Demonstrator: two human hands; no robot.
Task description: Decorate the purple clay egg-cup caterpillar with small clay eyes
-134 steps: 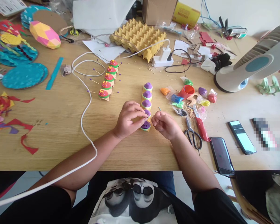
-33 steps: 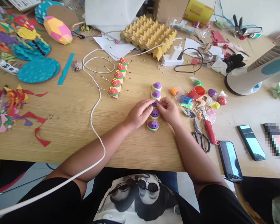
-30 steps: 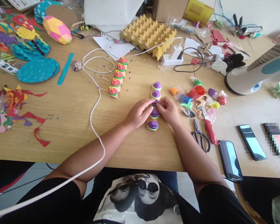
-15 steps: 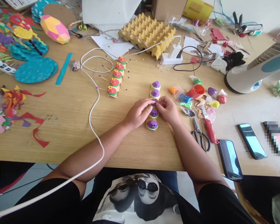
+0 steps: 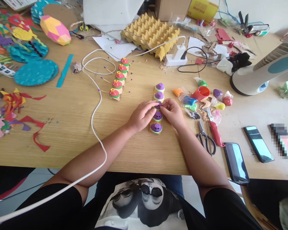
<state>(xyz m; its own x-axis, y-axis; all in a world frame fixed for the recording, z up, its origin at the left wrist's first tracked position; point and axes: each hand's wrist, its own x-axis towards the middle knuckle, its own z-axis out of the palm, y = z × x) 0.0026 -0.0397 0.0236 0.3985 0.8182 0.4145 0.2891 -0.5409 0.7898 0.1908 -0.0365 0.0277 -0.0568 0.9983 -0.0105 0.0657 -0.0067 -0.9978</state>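
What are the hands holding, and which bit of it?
Both the left hand and right hand pinch the purple caterpillar at its middle bump, one from each side.

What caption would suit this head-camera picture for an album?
Both hands, left hand and right hand, pinch the middle of a purple-capped caterpillar on a cluttered wooden table.

**Camera setup: single head view**

You have one view only, worn on your head. It looks forward and steeply down over the wooden table (image 5: pixel 69 134), near enough that your forearms and lap fill the lower frame. The far edge reaches the egg tray (image 5: pixel 150 33) and fan (image 5: pixel 266 72). No second view overlaps it.
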